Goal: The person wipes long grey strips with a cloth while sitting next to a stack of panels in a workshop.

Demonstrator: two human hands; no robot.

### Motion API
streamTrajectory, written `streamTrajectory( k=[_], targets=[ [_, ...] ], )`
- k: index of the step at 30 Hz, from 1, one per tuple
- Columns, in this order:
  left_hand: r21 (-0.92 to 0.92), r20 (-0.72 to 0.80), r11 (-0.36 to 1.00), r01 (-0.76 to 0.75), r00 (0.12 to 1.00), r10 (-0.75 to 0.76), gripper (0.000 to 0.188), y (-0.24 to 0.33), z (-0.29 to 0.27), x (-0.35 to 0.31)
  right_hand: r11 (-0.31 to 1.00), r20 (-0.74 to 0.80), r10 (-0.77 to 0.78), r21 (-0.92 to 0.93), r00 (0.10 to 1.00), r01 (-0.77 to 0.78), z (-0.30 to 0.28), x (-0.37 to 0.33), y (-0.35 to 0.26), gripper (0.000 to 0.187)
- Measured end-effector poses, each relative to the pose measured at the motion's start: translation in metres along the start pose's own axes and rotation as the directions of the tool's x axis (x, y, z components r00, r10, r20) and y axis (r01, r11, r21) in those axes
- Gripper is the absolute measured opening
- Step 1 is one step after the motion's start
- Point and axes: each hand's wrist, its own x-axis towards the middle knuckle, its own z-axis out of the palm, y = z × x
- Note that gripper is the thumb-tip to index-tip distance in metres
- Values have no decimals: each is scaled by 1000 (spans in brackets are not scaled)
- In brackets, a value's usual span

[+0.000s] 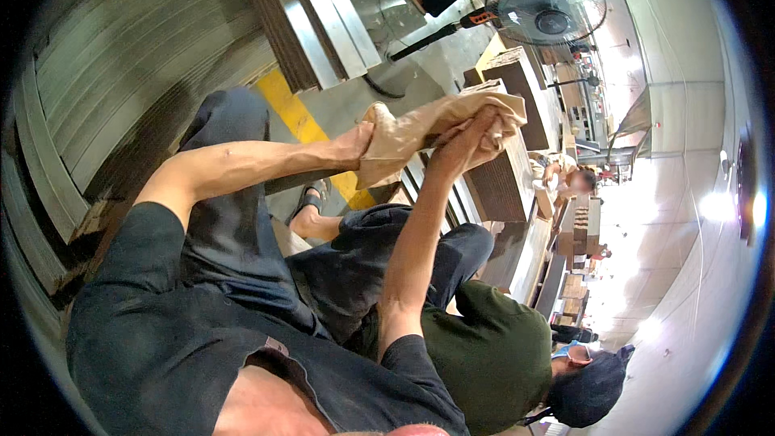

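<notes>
A tan cloth [413, 127], creased and bunched, is stretched between my two hands in the air in front of me. My left hand [353, 145] grips one end, its fingers partly hidden by the fabric. At the other end, my right hand [468, 139] is closed round a crumpled wad of the same cloth. Both arms are stretched out, away from my body. Behind the cloth stands a stack of brown boards [502, 182].
Metal-edged boards [311, 20] are stacked at the upper left, beside a yellow floor line [291, 113]. A standing fan [545, 4] is at the upper right. A co-worker in a green shirt [488, 355] and dark cap sits close on my right.
</notes>
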Motion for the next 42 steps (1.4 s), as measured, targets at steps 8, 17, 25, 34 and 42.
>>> streamTrajectory(
  k=[8,17,25,34,42],
  targets=[
    [-18,33,993,-120,992,121,49,-37,-9,6,835,108,198,502,974,-225,24,-43,22,28],
    [403,-186,894,195,974,-129,41,-23,0,-40,944,-216,98,329,971,-22,-18,-21,36,45],
    [663,-364,741,-107,819,444,38,-15,-35,-39,891,-169,105,454,980,-18,-56,-13,-1,30],
    [716,-204,683,-145,892,403,70,25,3,-31,794,282,240,494,929,-355,38,-81,10,19],
    [334,-107,876,348,937,-331,44,-13,-33,-95,831,402,316,320,859,-455,40,-227,100,31]
  ],
)
